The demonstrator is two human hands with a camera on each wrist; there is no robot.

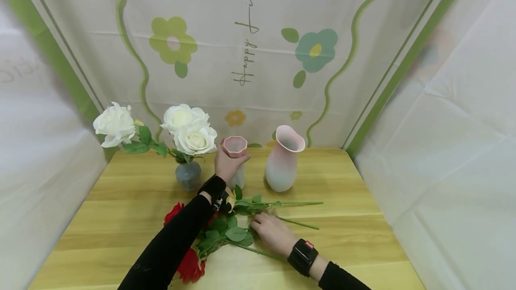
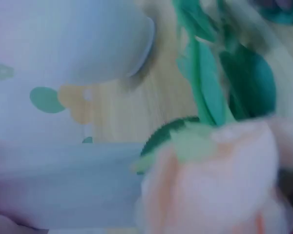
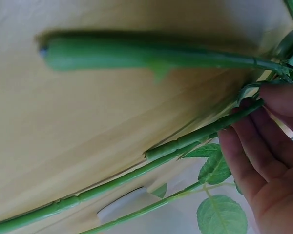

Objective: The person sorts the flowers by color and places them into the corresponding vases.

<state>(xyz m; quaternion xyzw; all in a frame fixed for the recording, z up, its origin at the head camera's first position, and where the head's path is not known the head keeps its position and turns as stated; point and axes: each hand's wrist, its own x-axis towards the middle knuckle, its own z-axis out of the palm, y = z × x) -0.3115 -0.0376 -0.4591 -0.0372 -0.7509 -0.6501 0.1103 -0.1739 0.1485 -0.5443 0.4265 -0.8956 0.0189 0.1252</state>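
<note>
My left hand [image 1: 227, 162] grips a slim vase with a pink angular rim [image 1: 235, 146] near its top. In the left wrist view the body of that vase [image 2: 63, 183] runs beside a blurred pale peach rose [image 2: 219, 180]. My right hand [image 1: 275, 233] is low among the stems on the table. The right wrist view shows its thumb and fingers [image 3: 254, 151] pinching a green flower stem [image 3: 200, 131]. Red roses [image 1: 191, 266] lie with leafy stems near my left forearm, which partly hides them.
A grey-blue vase [image 1: 188, 177] holding white roses [image 1: 195, 138] stands at the left. To the right is a pink-and-white vase with a wavy rim [image 1: 281, 167]. Loose stems [image 1: 300, 223] cross the wooden table [image 1: 354, 236]. A printed cloth [image 1: 209, 61] hangs behind.
</note>
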